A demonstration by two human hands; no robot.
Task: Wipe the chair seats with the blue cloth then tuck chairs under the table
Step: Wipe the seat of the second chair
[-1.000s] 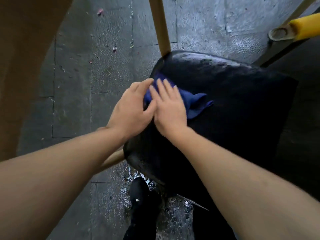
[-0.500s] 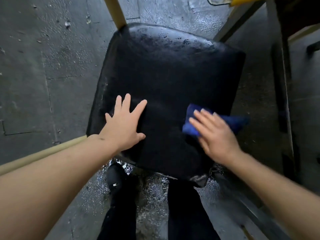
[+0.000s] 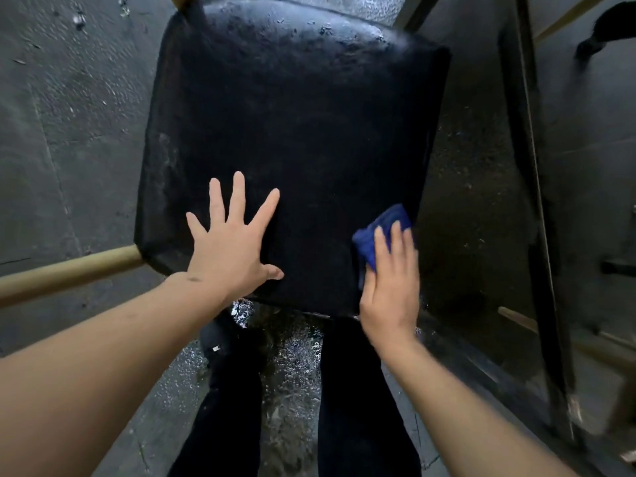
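Note:
A black padded chair seat fills the middle of the view, seen from above. My left hand lies flat on its near left part, fingers spread, holding nothing. My right hand presses the bunched blue cloth against the seat's near right edge; the cloth shows beyond my fingertips and the rest is under my palm. A tan wooden chair leg sticks out to the left from under the seat.
Grey tiled floor with wet speckles surrounds the chair. A dark metal and wood frame runs along the right side, close to the seat. My dark trouser legs and a shoe stand just below the seat's near edge.
My hands have parted: the left went flat on the seat's near left, the right slid the cloth across to the near right edge. The view shifted onto the whole seat.

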